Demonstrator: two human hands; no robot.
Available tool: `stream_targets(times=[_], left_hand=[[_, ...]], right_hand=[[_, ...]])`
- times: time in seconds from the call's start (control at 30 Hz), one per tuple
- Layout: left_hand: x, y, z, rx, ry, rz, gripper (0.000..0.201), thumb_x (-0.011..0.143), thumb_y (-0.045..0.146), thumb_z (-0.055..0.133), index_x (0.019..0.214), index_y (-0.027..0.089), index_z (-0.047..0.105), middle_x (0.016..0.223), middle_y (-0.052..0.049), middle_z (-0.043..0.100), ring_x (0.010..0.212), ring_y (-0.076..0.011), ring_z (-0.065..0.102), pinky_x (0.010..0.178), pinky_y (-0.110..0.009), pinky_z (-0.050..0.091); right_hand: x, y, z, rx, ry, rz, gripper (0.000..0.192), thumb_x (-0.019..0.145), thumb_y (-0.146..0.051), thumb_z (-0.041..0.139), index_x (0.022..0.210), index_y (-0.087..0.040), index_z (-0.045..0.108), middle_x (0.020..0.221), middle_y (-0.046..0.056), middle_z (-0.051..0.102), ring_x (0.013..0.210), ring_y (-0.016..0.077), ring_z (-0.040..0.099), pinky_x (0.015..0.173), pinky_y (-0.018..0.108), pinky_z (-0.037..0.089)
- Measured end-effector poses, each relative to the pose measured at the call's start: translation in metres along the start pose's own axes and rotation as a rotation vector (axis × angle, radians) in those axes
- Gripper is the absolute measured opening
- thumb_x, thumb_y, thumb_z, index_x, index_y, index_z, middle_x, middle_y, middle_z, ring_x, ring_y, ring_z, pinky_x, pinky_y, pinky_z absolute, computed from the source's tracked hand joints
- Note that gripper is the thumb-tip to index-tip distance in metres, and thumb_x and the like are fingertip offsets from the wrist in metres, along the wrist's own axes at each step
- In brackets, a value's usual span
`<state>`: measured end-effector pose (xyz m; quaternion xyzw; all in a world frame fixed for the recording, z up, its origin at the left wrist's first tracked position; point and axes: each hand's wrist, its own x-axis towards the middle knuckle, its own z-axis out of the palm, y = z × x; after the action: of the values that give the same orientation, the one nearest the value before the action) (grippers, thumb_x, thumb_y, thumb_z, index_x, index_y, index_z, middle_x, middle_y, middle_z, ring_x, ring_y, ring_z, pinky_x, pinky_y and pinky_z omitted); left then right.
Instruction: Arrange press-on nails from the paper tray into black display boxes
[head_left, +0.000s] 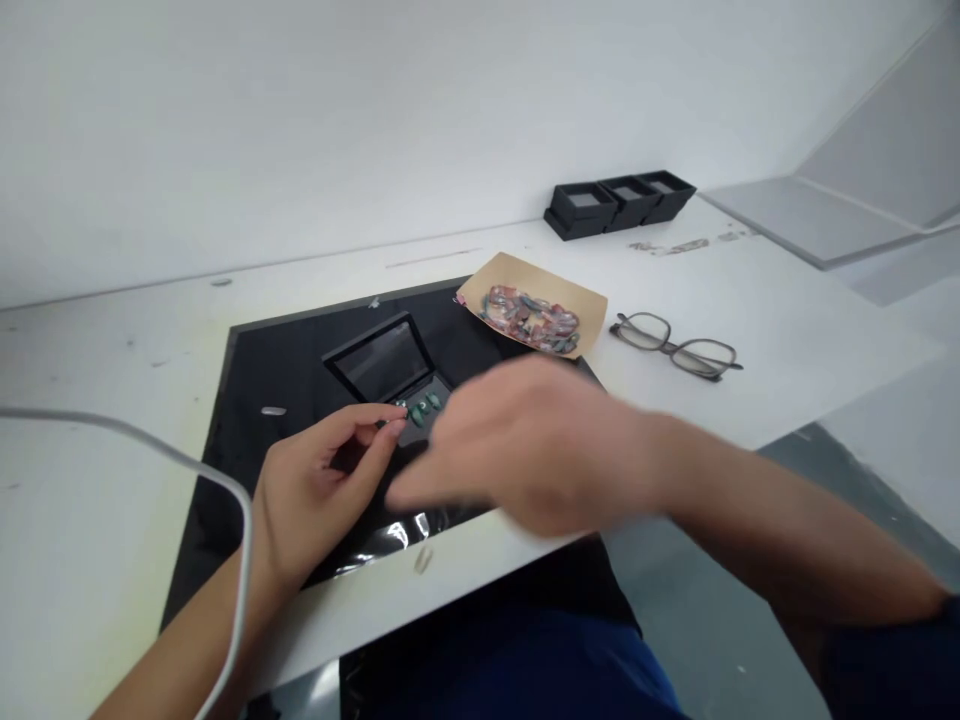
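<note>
At the left edge of a small black box [379, 362] with a raised lid, my left hand [319, 485] pinches a small glossy green piece between thumb and forefinger. Several more green pieces [421, 408] lie in the box's grey bottom. My right hand [540, 445] hangs just right of and nearer than the box, covering part of it. It is smeared by motion, so I cannot make out whether its fingers hold anything.
A brown paper tray [592, 305] of mixed red and green pieces rests at the black mat's [259, 350] far right corner. Eyeglasses [667, 345] lie to its right. Black boxes [619, 205] line the wall. A white cable [187, 462] crosses over my left forearm.
</note>
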<state>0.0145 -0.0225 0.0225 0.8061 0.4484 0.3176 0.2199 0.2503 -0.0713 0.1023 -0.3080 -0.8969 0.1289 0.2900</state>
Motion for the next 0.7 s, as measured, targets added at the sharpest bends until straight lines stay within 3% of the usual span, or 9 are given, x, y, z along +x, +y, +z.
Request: stream_targets(times=[0.07, 0.1, 0.17, 0.23, 0.33, 0.47, 0.6, 0.7], left_hand=[[0.0, -0.002, -0.001, 0.042, 0.028, 0.001, 0.023, 0.09, 0.042, 0.067, 0.101, 0.024, 0.077, 0.078, 0.001, 0.073, 0.062, -0.0104, 0.063, 0.052, -0.018, 0.047], [-0.001, -0.003, 0.0, 0.06, 0.036, -0.001, 0.022, 0.089, 0.042, 0.068, 0.099, 0.024, 0.077, 0.078, 0.002, 0.072, 0.061, -0.0097, 0.062, 0.052, -0.017, 0.047], [0.0, -0.005, 0.0, 0.083, 0.036, -0.005, 0.021, 0.089, 0.043, 0.069, 0.096, 0.025, 0.078, 0.076, 0.002, 0.071, 0.06, -0.0093, 0.061, 0.052, -0.017, 0.047], [0.001, -0.008, 0.001, 0.098, 0.031, -0.006, 0.022, 0.088, 0.046, 0.07, 0.094, 0.026, 0.078, 0.074, 0.003, 0.07, 0.061, -0.0097, 0.061, 0.052, -0.017, 0.047], [0.002, -0.013, 0.0, 0.137, 0.014, -0.008, 0.023, 0.087, 0.048, 0.071, 0.096, 0.027, 0.077, 0.074, 0.004, 0.069, 0.062, -0.0102, 0.062, 0.058, -0.019, 0.05], [0.0, -0.017, -0.003, 0.21, 0.046, -0.042, 0.026, 0.085, 0.05, 0.074, 0.099, 0.029, 0.077, 0.072, 0.005, 0.067, 0.061, -0.0105, 0.061, 0.059, -0.021, 0.051], [-0.002, -0.015, -0.007, 0.253, 0.061, -0.028, 0.023, 0.086, 0.049, 0.073, 0.098, 0.029, 0.076, 0.072, 0.005, 0.068, 0.061, -0.0109, 0.061, 0.058, -0.021, 0.051], [-0.002, -0.011, -0.008, 0.258, 0.033, 0.033, 0.019, 0.088, 0.045, 0.073, 0.099, 0.03, 0.075, 0.075, 0.006, 0.071, 0.064, -0.0115, 0.065, 0.062, -0.022, 0.053]], right_hand=[[0.002, 0.037, -0.024, 0.054, 0.3, 0.044, 0.038, 0.084, -0.004, 0.047, 0.088, -0.028, 0.076, 0.077, -0.004, 0.072, 0.067, 0.0127, 0.065, 0.063, 0.028, 0.052], [0.001, 0.058, -0.035, 0.051, 0.536, 0.083, 0.034, 0.083, -0.004, 0.048, 0.082, -0.027, 0.074, 0.07, -0.004, 0.067, 0.063, 0.013, 0.062, 0.06, 0.029, 0.05], [-0.004, 0.101, -0.055, -0.083, 0.823, 0.269, 0.035, 0.082, -0.001, 0.046, 0.079, -0.027, 0.07, 0.062, -0.004, 0.059, 0.061, 0.0137, 0.056, 0.066, 0.032, 0.05], [-0.014, 0.138, -0.063, -0.169, 0.837, 0.43, 0.027, 0.086, -0.006, 0.05, 0.079, -0.026, 0.068, 0.062, -0.003, 0.06, 0.06, 0.0142, 0.055, 0.065, 0.034, 0.05], [-0.035, 0.175, -0.056, -0.258, 0.687, 0.523, 0.029, 0.085, -0.009, 0.047, 0.089, -0.022, 0.073, 0.075, 0.002, 0.07, 0.068, 0.0178, 0.063, 0.067, 0.036, 0.052], [-0.058, 0.195, -0.033, -0.375, 0.468, 0.503, 0.027, 0.083, -0.016, 0.053, 0.092, -0.022, 0.078, 0.101, 0.009, 0.076, 0.092, 0.0266, 0.069, 0.083, 0.044, 0.056], [-0.064, 0.2, -0.029, -0.423, 0.265, 0.454, 0.023, 0.087, -0.03, 0.062, 0.098, -0.026, 0.081, 0.125, 0.011, 0.07, 0.124, 0.0351, 0.059, 0.107, 0.056, 0.047], [-0.066, 0.201, -0.032, -0.373, 0.108, 0.541, 0.025, 0.09, -0.041, 0.062, 0.094, -0.028, 0.083, 0.136, 0.01, 0.066, 0.138, 0.0409, 0.047, 0.111, 0.065, 0.041]])
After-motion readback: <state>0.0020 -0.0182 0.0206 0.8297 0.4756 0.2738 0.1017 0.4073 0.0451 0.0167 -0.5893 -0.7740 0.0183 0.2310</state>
